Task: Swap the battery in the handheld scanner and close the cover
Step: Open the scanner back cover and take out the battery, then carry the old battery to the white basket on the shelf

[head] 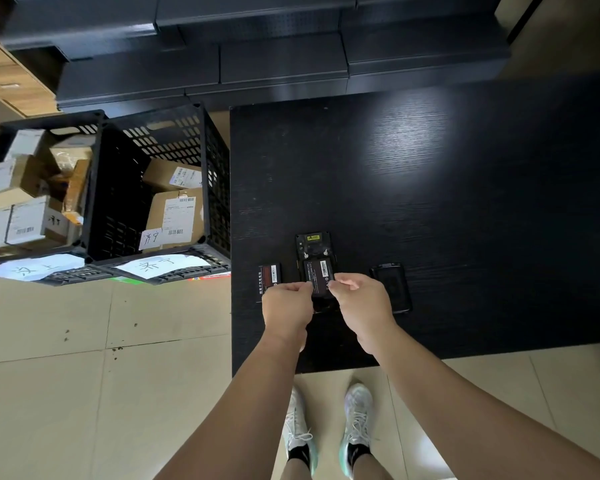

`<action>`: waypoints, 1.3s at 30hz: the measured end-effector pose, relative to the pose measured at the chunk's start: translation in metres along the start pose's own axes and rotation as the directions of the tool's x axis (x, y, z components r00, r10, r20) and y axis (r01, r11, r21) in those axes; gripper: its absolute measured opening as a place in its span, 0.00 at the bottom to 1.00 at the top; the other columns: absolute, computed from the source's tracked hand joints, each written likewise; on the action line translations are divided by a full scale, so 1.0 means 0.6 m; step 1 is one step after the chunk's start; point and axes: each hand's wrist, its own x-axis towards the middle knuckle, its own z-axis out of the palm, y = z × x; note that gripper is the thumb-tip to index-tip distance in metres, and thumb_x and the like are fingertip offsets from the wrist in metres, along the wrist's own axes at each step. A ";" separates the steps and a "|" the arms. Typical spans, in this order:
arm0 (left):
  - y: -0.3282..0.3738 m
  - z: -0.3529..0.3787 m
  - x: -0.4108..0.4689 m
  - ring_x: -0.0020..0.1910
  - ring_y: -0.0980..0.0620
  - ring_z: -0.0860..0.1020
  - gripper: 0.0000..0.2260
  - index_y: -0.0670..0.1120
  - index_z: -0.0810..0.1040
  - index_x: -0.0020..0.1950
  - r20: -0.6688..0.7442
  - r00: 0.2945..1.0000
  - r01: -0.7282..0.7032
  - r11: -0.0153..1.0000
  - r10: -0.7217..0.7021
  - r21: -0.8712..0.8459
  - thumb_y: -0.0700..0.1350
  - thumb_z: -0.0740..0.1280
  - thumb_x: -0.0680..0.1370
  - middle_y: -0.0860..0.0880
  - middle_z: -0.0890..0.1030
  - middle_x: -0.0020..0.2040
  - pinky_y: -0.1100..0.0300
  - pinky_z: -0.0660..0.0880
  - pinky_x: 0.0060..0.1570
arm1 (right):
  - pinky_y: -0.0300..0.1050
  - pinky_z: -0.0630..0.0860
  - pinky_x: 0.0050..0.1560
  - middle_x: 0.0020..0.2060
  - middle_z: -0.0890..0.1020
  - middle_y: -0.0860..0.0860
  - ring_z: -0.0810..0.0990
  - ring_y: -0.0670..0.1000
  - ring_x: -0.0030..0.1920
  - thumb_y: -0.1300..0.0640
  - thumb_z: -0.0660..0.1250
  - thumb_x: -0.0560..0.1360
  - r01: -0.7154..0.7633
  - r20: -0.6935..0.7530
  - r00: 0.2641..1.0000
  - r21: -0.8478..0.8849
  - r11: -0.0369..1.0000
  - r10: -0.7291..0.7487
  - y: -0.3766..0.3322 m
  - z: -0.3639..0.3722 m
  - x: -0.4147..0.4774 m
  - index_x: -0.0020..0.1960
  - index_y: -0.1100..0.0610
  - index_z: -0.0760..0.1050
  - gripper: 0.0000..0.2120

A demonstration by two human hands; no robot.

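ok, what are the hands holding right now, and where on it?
Both hands pinch the battery sitting in the scanner: left hand at its near-left edge, right hand at its near-right edge. Whether it is lifted or seated cannot be told.

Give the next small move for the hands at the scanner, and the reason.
Probably press the battery flat into the scanner: both hands, left hand and right hand, pinch its near edge, and the cover lies off to the right.

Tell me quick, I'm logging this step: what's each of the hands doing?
Left hand: fingers pinched on the left edge of the battery in the scanner.
Right hand: pinched on its right edge.
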 end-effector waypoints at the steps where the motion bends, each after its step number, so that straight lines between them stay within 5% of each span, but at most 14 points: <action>1: 0.002 0.001 0.001 0.33 0.51 0.79 0.06 0.44 0.84 0.42 0.000 1.000 0.006 1.000 -0.006 -0.002 0.40 0.69 0.78 0.46 0.82 0.34 0.62 0.78 0.36 | 0.41 0.76 0.54 0.47 0.83 0.45 0.79 0.41 0.47 0.56 0.71 0.76 0.013 0.001 1.000 -0.017 1.000 -0.013 -0.001 0.000 0.001 0.59 0.54 0.81 0.12; 6: 0.002 0.001 -0.001 0.31 0.52 0.78 0.11 0.47 0.80 0.36 0.016 1.000 0.000 1.000 0.000 -0.018 0.39 0.69 0.78 0.47 0.81 0.32 0.66 0.76 0.30 | 0.41 0.79 0.51 0.45 0.84 0.45 0.82 0.42 0.45 0.56 0.71 0.75 0.043 0.001 0.999 -0.094 0.995 -0.044 -0.008 0.001 0.004 0.57 0.55 0.82 0.11; 10: -0.003 0.000 -0.003 0.33 0.53 0.80 0.04 0.45 0.82 0.44 0.017 1.000 -0.026 0.999 0.026 -0.036 0.38 0.70 0.78 0.49 0.83 0.35 0.63 0.79 0.37 | 0.50 0.82 0.54 0.44 0.86 0.47 0.85 0.46 0.46 0.56 0.73 0.73 0.036 0.017 0.999 -0.084 0.996 -0.034 -0.005 0.003 0.006 0.55 0.54 0.82 0.11; 30: 0.006 -0.025 -0.085 0.44 0.51 0.85 0.05 0.43 0.83 0.53 0.106 0.981 -0.148 0.981 0.162 -0.129 0.39 0.71 0.78 0.46 0.86 0.45 0.57 0.82 0.49 | 0.48 0.82 0.54 0.47 0.86 0.51 0.86 0.49 0.46 0.61 0.73 0.74 0.024 0.080 0.996 0.122 0.992 -0.034 -0.041 -0.055 -0.074 0.57 0.56 0.80 0.12; 39: 0.081 -0.029 -0.193 0.37 0.54 0.83 0.02 0.44 0.83 0.49 0.169 0.945 -0.249 0.952 0.279 -0.178 0.39 0.71 0.78 0.48 0.87 0.41 0.61 0.80 0.41 | 0.43 0.82 0.50 0.46 0.85 0.50 0.85 0.47 0.47 0.64 0.72 0.74 0.120 0.033 0.991 0.244 0.962 -0.132 -0.139 -0.131 -0.162 0.54 0.54 0.80 0.10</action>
